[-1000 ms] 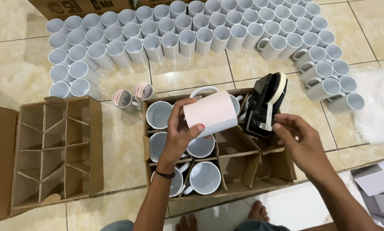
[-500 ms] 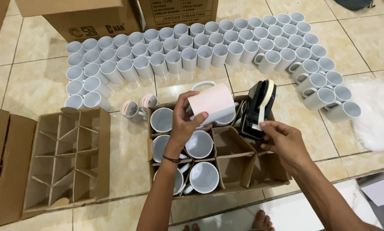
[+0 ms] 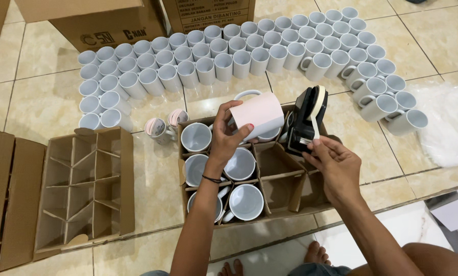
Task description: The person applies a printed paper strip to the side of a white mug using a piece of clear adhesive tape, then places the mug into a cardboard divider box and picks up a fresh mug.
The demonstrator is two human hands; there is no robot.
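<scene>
My left hand [image 3: 227, 134] grips a white mug [image 3: 257, 116] wrapped in pale pink paper, held on its side above a cardboard box with dividers [image 3: 280, 176]. Just to its right stands a black tape dispenser [image 3: 305, 120] with a cream tape roll, perched at the box's far edge. My right hand [image 3: 333, 166] pinches the loose tape end below the dispenser. Several white mugs [image 3: 245, 202] sit in the box's left cells; the right cells show bare cardboard.
Many white mugs [image 3: 224, 61] lie in rows on the tiled floor beyond the box. Two wrapped mugs [image 3: 165, 127] stand left of it. An empty divider box [image 3: 83, 191] lies at left. Big cartons [image 3: 93, 23] stand behind. A white plastic sheet [image 3: 446, 128] lies at right.
The view has shifted so the rows of mugs sit lower. My right hand has slid from the dispenser's side to the tape end below it. The wrapped mug stays in my left hand.
</scene>
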